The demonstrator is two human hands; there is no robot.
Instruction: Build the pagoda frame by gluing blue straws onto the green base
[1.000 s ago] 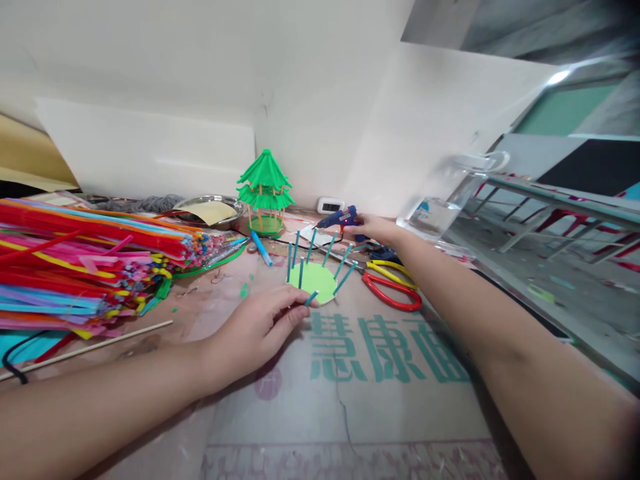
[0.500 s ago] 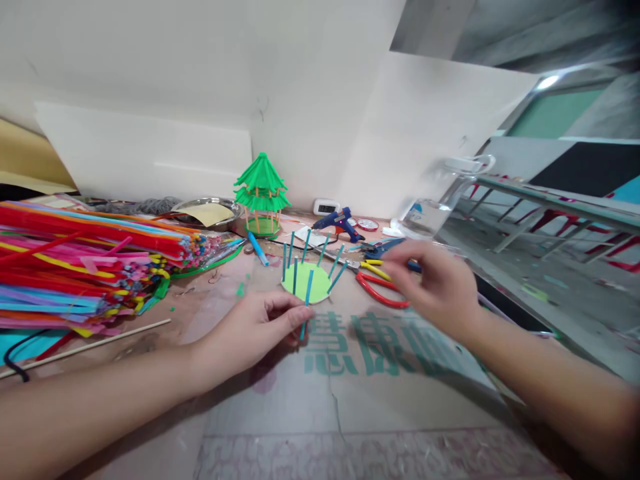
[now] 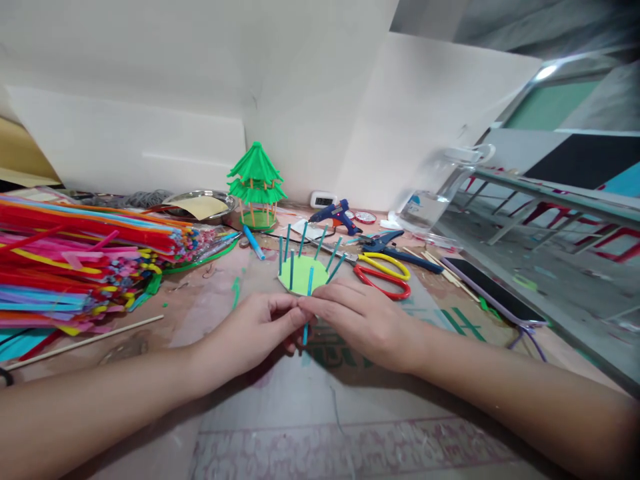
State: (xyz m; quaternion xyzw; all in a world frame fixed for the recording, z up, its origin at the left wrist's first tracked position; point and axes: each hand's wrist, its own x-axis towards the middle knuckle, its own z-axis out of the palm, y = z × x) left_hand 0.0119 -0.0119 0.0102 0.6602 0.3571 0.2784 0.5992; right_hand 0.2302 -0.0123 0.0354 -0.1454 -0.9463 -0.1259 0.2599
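A light green paper disc (image 3: 302, 273) lies on the cardboard-covered table with several short blue sticks standing around its rim. At the disc's near edge my left hand (image 3: 253, 330) and my right hand (image 3: 364, 321) meet, fingertips pinched together on one blue stick (image 3: 307, 313) that stands roughly upright. Both wrists rest on the table.
A big pile of coloured straws (image 3: 85, 253) fills the left side. Behind the disc stand a green pagoda model (image 3: 256, 185), a blue glue gun (image 3: 336, 215), red and yellow scissors (image 3: 383, 275) and blue pliers. A phone (image 3: 493, 299) lies right; a wooden skewer (image 3: 85, 341) left.
My right hand let go of the glue gun at the back, came across the scissors and joined my left hand on the blue stick at the disc's near edge.
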